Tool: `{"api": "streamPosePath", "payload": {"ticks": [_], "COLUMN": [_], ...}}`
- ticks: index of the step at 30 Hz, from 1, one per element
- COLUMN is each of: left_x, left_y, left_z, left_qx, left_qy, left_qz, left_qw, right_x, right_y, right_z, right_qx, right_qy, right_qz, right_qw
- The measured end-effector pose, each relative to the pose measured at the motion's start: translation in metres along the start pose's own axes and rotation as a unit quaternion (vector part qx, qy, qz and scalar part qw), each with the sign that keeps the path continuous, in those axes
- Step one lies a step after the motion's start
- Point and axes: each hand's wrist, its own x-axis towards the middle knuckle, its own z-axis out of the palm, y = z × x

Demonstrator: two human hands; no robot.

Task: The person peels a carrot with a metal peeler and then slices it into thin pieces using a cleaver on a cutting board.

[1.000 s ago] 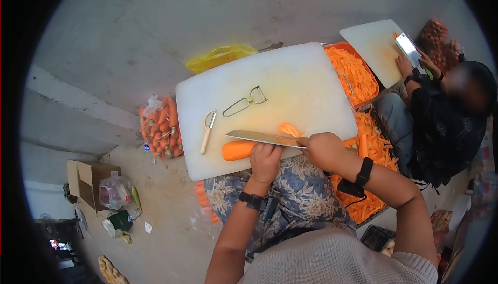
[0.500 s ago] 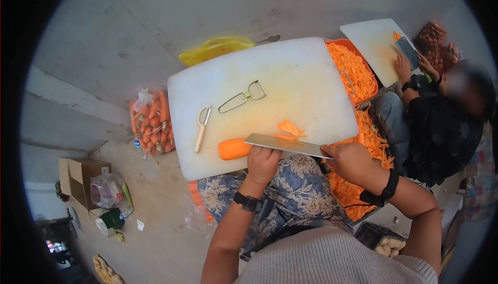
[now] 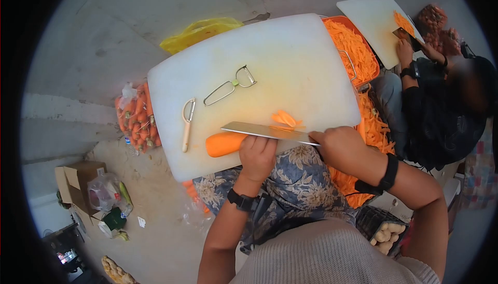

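Note:
A peeled carrot (image 3: pixel 222 144) lies near the front edge of the white cutting board (image 3: pixel 290 51). My left hand (image 3: pixel 258 155) has its fingers closed over the carrot's right part, close against the blade. In my right hand (image 3: pixel 340 146) is the handle of a cleaver (image 3: pixel 259 129), its wide blade slanting left along the carrot's far side and hiding part of it. Just beyond the blade are a few thin carrot slices (image 3: pixel 285 118). Farther left on the board rest a wooden-handled peeler (image 3: pixel 187 133) and a metal wire-handled peeler (image 3: pixel 220 92).
An orange crate (image 3: pixel 376 64) holds shredded carrot (image 3: pixel 348 48). Right of it, a co-worker (image 3: pixel 441 108) cuts on another white board (image 3: pixel 363 14). A bag of carrots (image 3: pixel 139 118) stands left. A yellow bag (image 3: pixel 194 32) lies behind; a cardboard box (image 3: pixel 78 180) sits on the floor.
The view has shifted, so the board appears higher and farther left. My hands keep their hold on the carrot and cleaver. The co-worker's blade has changed its angle.

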Motion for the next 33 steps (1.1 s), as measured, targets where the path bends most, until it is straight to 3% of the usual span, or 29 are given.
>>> {"api": "streamPosePath", "payload": {"ticks": [7,12,17,20,26,30,33], "left_x": [-0.006,-0.003,-0.010,-0.010,-0.007,-0.005,0.002], "left_y": [-0.003,0.004,0.000,0.000,-0.002,-0.003,-0.007], "left_z": [-0.004,-0.008,-0.003,-0.003,-0.005,-0.005,-0.009], "left_qx": [0.000,0.072,0.043,0.048,0.042,0.033,0.014], "left_qy": [-0.017,-0.004,-0.004,-0.003,0.001,0.002,-0.015], "left_qz": [0.009,0.029,0.021,0.028,0.026,0.011,0.018], "left_qw": [1.000,0.997,0.999,0.998,0.999,0.999,1.000], "right_x": [0.035,0.025,-0.012,-0.027,-0.035,-0.025,-0.018], "right_y": [-0.009,-0.007,-0.008,-0.008,0.001,-0.003,-0.005], "right_z": [0.029,0.021,0.011,0.006,0.012,0.007,0.002], "right_qx": [0.043,0.059,0.053,0.019,0.001,-0.021,0.000], "right_qy": [0.043,0.064,0.076,0.025,0.048,0.015,0.051], "right_qz": [-0.043,-0.049,-0.027,0.014,0.007,0.020,-0.005], "right_qw": [0.997,0.995,0.995,0.999,0.999,0.999,0.999]}}
